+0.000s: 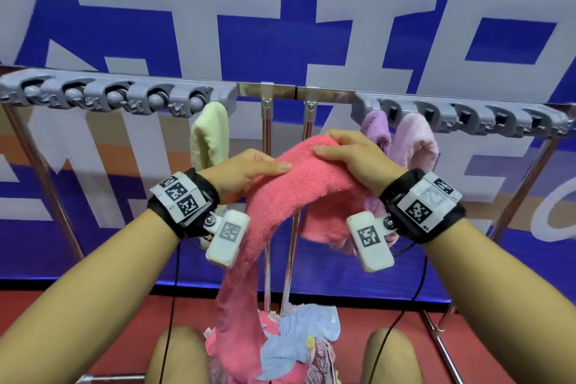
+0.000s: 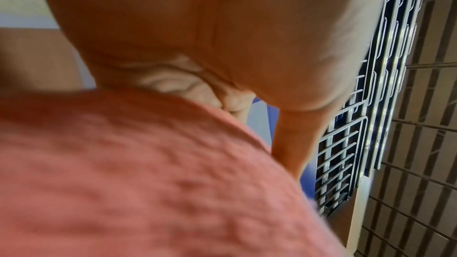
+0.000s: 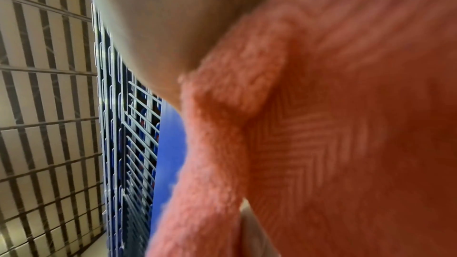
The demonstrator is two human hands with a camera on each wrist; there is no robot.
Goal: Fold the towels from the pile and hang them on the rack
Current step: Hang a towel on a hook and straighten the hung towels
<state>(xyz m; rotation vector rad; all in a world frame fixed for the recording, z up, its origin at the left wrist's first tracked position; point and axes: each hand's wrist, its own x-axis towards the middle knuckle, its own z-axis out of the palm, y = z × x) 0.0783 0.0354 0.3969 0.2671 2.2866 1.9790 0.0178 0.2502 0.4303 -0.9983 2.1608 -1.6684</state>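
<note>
A coral pink towel [image 1: 299, 184] is held up in front of the rack [image 1: 280, 92], bunched along its top, with one long end trailing down to the pile [image 1: 290, 343] between my knees. My left hand [image 1: 249, 170] grips the towel's left part, thumb lying on top. My right hand [image 1: 349, 154] grips its upper right part, thumb pressed on the fabric. The towel [image 2: 123, 173] fills the lower left wrist view under my palm [image 2: 197, 26]. In the right wrist view the towel [image 3: 333, 124] covers most of the picture. The fingertips are hidden behind the cloth.
A pale yellow towel [image 1: 209, 134] hangs from the left grey clip bar [image 1: 118, 93]. Two lilac towels [image 1: 378, 131] [image 1: 414, 143] hang from the right clip bar [image 1: 461, 117]. Chrome rack legs [image 1: 266, 146] stand behind the held towel. A blue and white banner [image 1: 280, 9] backs the rack.
</note>
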